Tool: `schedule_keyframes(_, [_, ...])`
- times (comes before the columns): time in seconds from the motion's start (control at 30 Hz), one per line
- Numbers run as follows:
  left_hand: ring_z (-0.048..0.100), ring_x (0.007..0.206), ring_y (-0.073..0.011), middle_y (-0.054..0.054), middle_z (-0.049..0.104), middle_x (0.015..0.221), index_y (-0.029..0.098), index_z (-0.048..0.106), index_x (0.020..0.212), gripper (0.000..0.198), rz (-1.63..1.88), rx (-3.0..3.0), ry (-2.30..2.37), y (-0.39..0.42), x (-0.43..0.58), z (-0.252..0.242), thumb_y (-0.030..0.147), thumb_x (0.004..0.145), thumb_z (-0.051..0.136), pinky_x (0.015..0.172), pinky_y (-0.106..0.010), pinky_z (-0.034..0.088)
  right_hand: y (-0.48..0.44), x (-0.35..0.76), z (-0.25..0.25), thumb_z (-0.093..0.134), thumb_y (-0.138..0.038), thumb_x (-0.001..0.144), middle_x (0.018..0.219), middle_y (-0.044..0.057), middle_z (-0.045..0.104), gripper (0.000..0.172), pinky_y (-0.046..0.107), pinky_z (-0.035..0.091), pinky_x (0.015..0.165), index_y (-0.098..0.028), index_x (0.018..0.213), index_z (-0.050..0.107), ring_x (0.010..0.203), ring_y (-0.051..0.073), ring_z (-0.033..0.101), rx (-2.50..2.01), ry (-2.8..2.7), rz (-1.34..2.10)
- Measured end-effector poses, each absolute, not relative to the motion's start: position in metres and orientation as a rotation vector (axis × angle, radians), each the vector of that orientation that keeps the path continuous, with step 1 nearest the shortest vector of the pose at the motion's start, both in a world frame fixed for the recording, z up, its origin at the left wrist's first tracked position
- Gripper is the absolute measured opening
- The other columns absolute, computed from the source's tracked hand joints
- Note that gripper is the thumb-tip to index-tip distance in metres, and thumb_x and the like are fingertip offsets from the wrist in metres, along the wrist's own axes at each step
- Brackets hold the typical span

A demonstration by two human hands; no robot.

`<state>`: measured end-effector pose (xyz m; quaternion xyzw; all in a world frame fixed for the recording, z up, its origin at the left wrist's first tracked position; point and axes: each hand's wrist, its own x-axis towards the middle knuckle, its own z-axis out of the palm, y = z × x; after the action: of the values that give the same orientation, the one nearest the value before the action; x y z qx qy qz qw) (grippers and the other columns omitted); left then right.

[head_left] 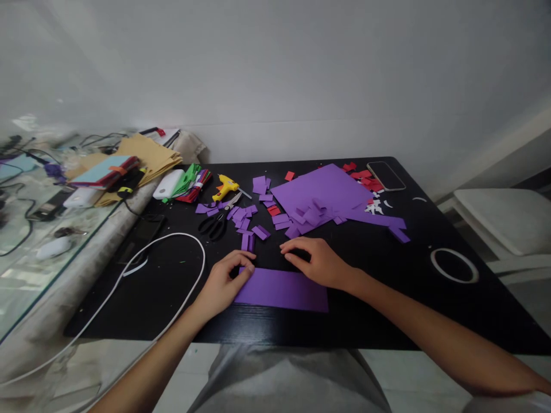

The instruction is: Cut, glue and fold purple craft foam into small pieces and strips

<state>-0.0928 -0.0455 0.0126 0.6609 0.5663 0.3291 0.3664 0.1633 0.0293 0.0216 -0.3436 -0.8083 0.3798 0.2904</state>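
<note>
At six o'clock on the black table (387,321), a purple paper strip (284,289) lies flat. The left hand (224,284) curls over its nine o'clock end, though I cannot tell whether it pinches. The right hand (316,264) presses flat-fingered on its twelve o'clock edge, and scissors (219,221) lie toward eleven.

Paper strip (282,289): plain purple, near centre.
Large sheet (321,186): the same purple, far right of centre.
Cut pieces (247,218): purple, no pattern.
Scraps (365,178): red, a few white, far right.
Table (387,298): black.
Glue gun (226,184): yellow, orange trigger.
Scissors (217,221): black handles, silver blades.
Cable (189,238): white, left.
Tape ring (454,265): white, right.
Envelopes (150,155): tan, far left.
</note>
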Motion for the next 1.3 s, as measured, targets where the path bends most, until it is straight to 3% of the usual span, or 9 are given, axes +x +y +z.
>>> schedule_keyframes(0.07, [0.064, 0.105, -0.0219, -0.008, 0.068, 0.112, 0.019, 0.065, 0.084, 0.02, 0.866, 1.705, 1.521, -0.045, -0.087, 0.009, 0.033, 0.096, 0.056, 0.093, -0.035, 0.046, 0.018, 0.163, 0.021, 0.061, -0.016, 0.092, 0.112, 0.009, 0.075, 0.018, 0.04, 0.054, 0.098, -0.019, 0.104, 0.074, 0.106, 0.023, 0.07, -0.87, -2.235, 0.963])
schedule_keyframes(0.23, [0.061, 0.104, -0.023, -0.008, 0.067, 0.106, 0.018, 0.064, 0.086, 0.017, 0.839, 2.007, 1.676, -0.047, -0.075, 0.001, 0.028, 0.096, 0.054, 0.095, -0.039, 0.047, -0.015, 0.17, 0.004, 0.051, -0.01, 0.097, 0.134, 0.014, 0.066, 0.032, 0.048, 0.047, 0.112, -0.013, 0.124, 0.068, 0.13, 0.027, 0.057, -0.781, -2.466, 0.521])
schedule_keyframes(0.37, [0.06, 0.105, -0.0254, -0.01, 0.066, 0.109, 0.017, 0.065, 0.099, 0.013, 0.796, 2.256, 1.738, -0.051, -0.072, -0.002, 0.024, 0.096, 0.055, 0.096, -0.044, 0.049, -0.033, 0.179, -0.009, 0.049, -0.003, 0.094, 0.134, 0.016, 0.065, 0.037, 0.045, 0.047, 0.114, -0.007, 0.127, 0.066, 0.134, 0.027, 0.055, -0.674, -2.606, 0.327])
schedule_keyframes(0.57, [0.059, 0.119, -0.0266, -0.013, 0.063, 0.128, 0.017, 0.064, 0.123, 0.029, 0.637, 2.518, 1.515, -0.072, -0.06, -0.001, 0.017, 0.097, 0.05, 0.103, -0.047, 0.05, -0.037, 0.181, -0.013, 0.048, -0.004, 0.094, 0.134, 0.016, 0.065, 0.038, 0.043, 0.048, 0.114, -0.007, 0.127, 0.065, 0.132, 0.025, 0.057, -0.726, -2.591, 0.35])
schedule_keyframes(0.73, [0.047, 0.139, -0.0282, -0.015, 0.053, 0.147, 0.011, 0.049, 0.143, 0.054, 0.486, 2.61, 1.376, -0.085, -0.042, -0.008, 0.004, 0.09, 0.045, 0.114, -0.048, 0.045, -0.04, 0.177, -0.015, 0.045, -0.003, 0.093, 0.14, 0.018, 0.061, 0.043, 0.044, 0.047, 0.115, -0.005, 0.132, 0.061, 0.134, 0.025, 0.055, -0.765, -2.597, 0.342])
schedule_keyframes(0.97, [0.042, 0.144, -0.0253, -0.013, 0.048, 0.153, 0.011, 0.042, 0.149, 0.062, 0.429, 2.574, 1.431, -0.087, -0.041, -0.013, 0.003, 0.087, 0.044, 0.117, -0.047, 0.042, -0.044, 0.176, -0.014, 0.043, -0.003, 0.095, 0.14, 0.018, 0.061, 0.04, 0.043, 0.047, 0.115, -0.004, 0.13, 0.061, 0.135, 0.025, 0.054, -0.815, -2.581, 0.321])
schedule_keyframes(1.13, [0.04, 0.144, -0.0246, -0.01, 0.047, 0.154, 0.013, 0.044, 0.148, 0.057, 0.408, 2.577, 1.449, -0.088, -0.044, -0.012, 0.006, 0.091, 0.044, 0.118, -0.045, 0.04, -0.047, 0.189, -0.014, 0.045, -0.012, 0.101, 0.14, 0.017, 0.061, 0.034, 0.044, 0.048, 0.113, -0.007, 0.13, 0.061, 0.134, 0.026, 0.055, -0.96, -2.514, 0.282])
schedule_keyframes(1.3, [0.048, 0.135, -0.0287, -0.013, 0.055, 0.147, 0.011, 0.051, 0.143, 0.047, 0.403, 2.612, 1.528, -0.086, -0.032, -0.009, 0.014, 0.096, 0.046, 0.11, -0.047, 0.045, -0.049, 0.21, -0.015, 0.047, -0.015, 0.101, 0.14, 0.015, 0.061, 0.035, 0.045, 0.049, 0.113, -0.01, 0.134, 0.058, 0.132, 0.025, 0.057, -1.026, -2.491, 0.261])
